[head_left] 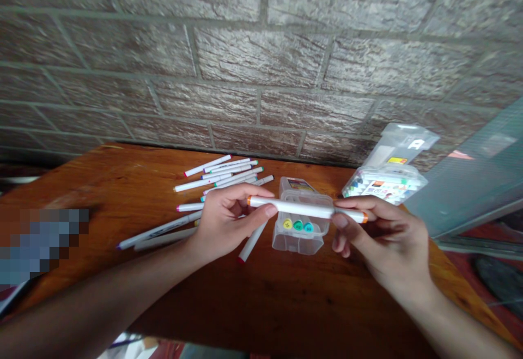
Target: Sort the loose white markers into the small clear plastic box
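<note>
A white marker (pixel 304 208) with orange ends is held level between my two hands, above the wooden table. My left hand (pixel 224 217) pinches it near its left end, thumb in front. Close to the other end, my right hand (pixel 384 239) grips it between thumb and fingers. Just below and behind the marker stands a clear plastic case (pixel 298 244) with its lid up. Inside it show a yellow marker end (pixel 287 224), a green one (pixel 298 225) and a teal one (pixel 308 227). A red-tipped marker (pixel 252 243) lies between my left hand and the case.
Several loose white markers (pixel 220 176) with coloured ends lie spread at the back left of the table (pixel 253 304). A second open clear case (pixel 384 184), filled with markers, stands at the back right. A brick wall (pixel 229 97) rises behind the table.
</note>
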A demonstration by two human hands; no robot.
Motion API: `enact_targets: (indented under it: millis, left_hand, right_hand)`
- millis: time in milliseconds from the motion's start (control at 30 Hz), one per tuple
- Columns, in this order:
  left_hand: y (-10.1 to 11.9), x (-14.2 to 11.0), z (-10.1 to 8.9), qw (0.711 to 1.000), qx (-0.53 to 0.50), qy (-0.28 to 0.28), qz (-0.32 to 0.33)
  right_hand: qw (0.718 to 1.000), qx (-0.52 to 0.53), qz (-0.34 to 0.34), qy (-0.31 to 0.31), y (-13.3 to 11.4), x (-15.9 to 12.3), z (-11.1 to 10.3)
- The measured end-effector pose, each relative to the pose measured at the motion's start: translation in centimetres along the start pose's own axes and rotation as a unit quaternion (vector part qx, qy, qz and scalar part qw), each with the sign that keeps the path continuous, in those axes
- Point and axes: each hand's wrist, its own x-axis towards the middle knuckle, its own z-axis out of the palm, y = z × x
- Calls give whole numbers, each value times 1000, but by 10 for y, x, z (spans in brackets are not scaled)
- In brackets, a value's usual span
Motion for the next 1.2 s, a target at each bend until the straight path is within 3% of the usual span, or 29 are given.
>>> enact_targets:
  millis: [333,633,900,1200]
  left_hand:
    - [6,1,1,1000,-14,-13,17]
    - [5,4,0,998,42,10,50]
    - [3,0,-2,999,-10,-24,24]
    - [2,2,-1,999,24,-5,29]
  right_hand:
    - [1000,7,4,-3,3,2,-2]
    - [1000,-14,-12,-13,1,-2,-1]
    - [1000,-16,-9,-9,1,-2,-1]
    - [999,-28,-17,-15,2,-2,-1]
